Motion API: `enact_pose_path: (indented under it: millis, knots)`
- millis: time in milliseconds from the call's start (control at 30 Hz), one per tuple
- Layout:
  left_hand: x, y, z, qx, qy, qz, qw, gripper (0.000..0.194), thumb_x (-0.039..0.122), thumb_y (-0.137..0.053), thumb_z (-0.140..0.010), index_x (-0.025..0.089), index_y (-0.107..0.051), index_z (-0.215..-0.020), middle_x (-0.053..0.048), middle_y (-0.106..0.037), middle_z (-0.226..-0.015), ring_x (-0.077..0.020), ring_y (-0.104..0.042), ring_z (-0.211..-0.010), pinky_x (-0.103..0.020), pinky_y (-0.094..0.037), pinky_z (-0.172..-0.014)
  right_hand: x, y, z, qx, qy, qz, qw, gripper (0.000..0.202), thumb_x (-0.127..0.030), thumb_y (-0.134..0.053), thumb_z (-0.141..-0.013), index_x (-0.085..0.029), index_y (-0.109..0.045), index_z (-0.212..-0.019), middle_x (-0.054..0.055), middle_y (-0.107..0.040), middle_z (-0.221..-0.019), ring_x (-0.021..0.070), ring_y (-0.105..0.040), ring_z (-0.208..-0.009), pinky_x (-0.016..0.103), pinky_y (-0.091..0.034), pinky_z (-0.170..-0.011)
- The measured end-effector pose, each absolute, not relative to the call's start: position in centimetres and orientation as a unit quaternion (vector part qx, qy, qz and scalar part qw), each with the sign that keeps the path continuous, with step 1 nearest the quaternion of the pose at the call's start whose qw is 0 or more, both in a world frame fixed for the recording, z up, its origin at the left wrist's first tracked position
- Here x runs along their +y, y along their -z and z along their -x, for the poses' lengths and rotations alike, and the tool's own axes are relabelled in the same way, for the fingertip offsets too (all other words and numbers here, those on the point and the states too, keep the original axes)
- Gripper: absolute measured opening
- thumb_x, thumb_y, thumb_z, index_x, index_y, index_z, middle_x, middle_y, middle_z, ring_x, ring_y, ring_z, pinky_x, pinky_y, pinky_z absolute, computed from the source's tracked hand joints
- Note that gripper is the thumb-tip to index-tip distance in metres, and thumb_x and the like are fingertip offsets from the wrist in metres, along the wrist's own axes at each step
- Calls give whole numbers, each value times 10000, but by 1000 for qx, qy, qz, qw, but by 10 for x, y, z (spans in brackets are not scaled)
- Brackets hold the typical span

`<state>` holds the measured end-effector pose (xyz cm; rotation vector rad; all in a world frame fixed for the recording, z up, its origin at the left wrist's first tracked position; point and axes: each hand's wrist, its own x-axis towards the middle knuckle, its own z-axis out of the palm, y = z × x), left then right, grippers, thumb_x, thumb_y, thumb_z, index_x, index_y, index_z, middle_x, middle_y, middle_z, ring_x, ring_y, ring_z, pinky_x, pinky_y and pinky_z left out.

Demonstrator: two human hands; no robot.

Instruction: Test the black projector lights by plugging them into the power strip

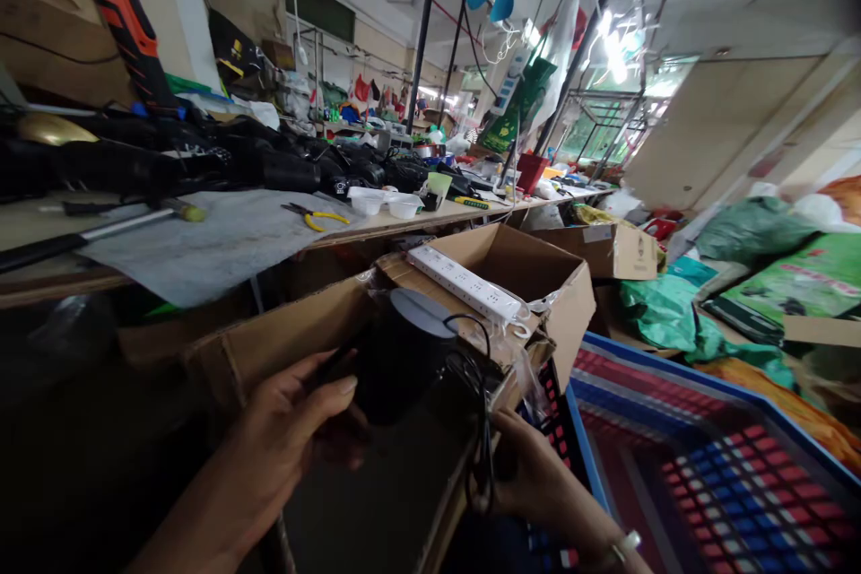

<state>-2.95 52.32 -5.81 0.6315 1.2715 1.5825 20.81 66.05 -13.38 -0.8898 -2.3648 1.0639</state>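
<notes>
My left hand (302, 421) grips a black rounded appliance (396, 368) with a flat grey top, and its exact kind I cannot make out. The thumb lies along its near side, while some of the fingers are in shadow. From the appliance a thin black cord (481, 413) hangs in loops at the right. Closed around the lower loops is my right hand (517, 466), beside the box edge; its fingertips are partly hidden. Both hands and the appliance are over an open cardboard box (289, 318) with a dark inside.
A white power strip (464, 282) lies on the flap of a second cardboard box (565, 314). To the right stands a striped plastic basket (673, 368). The workbench (377, 229) holds yellow-handled pliers (316, 215), white plastic tubs (387, 202) and several black items.
</notes>
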Motion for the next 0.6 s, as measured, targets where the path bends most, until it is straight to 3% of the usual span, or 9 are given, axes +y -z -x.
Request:
enact_pose_path:
  millis: [100, 200, 367, 467, 600]
  knots:
    - [521, 56, 29, 515, -650, -262, 493, 352, 318, -660, -700, 144, -559, -987, -15, -625, -623, -145, -563, -495, -248, -478, -457, 651, 148, -201, -857, -309, 345, 227, 54, -198, -600, -695, -158, -585, -727, 24, -547, -767, 154, -530, -689, 237, -435, -604]
    - [518, 53, 36, 516, -654, -245, 496, 348, 328, -686, -673, 149, -591, -956, -19, -632, -634, -153, -574, -520, -243, -481, -451, 655, 146, -208, -835, -283, 364, 301, 146, -227, -490, -791, -164, -554, -676, 20, -536, -675, 147, -524, -621, 239, -424, -561]
    - [517, 50, 50, 519, -661, -225, 494, 423, 323, -748, -589, 165, -612, -958, -27, -643, -632, -182, -594, -541, -257, -498, -429, 713, 106, -223, -758, -233, 428, 434, 220, -326, -568, -756, -162, -605, -897, 64, -643, -801, 214, -605, -729, 301, -490, -641]
    - [524, 50, 50, 522, -660, -230, 489, 425, 348, -756, -584, 161, -605, -935, -41, -649, -644, -182, -587, -537, -254, -490, -418, 768, 85, -211, -777, -186, 422, 428, 215, -335, -513, -768, -156, -611, -837, 73, -645, -736, 206, -608, -659, 300, -501, -580]
    - [540, 56, 43, 534, -654, -228, 485, 580, 388, -739, -589, 147, -548, -1081, -45, -647, -657, -184, -582, -541, -259, -482, -427, 832, 78, -179, -791, -185, 412, 412, 241, -311, -470, -759, -135, -621, -824, 64, -637, -655, 163, -584, -524, 254, -474, -464]
